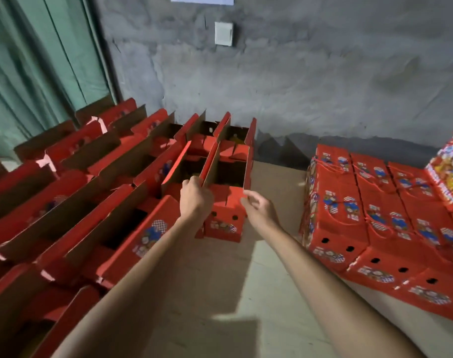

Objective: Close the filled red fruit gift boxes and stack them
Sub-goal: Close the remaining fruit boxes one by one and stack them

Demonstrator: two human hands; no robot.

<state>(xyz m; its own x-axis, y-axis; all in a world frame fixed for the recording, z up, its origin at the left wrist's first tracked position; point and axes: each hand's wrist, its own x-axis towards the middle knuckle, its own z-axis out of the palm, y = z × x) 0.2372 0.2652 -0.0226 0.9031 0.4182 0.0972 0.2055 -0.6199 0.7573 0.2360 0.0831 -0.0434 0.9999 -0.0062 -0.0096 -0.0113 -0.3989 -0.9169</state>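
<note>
two hands, many red boxes.

Probably a storeroom — bare concrete wall, rows of red gift boxes, green curtain

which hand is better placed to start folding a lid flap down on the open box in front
Left. The left hand already grips the near end of the box's upright left flap, so it could probably fold it straight over. The right hand only reaches the near corner of the right flap, fingers loosely curled.
</note>
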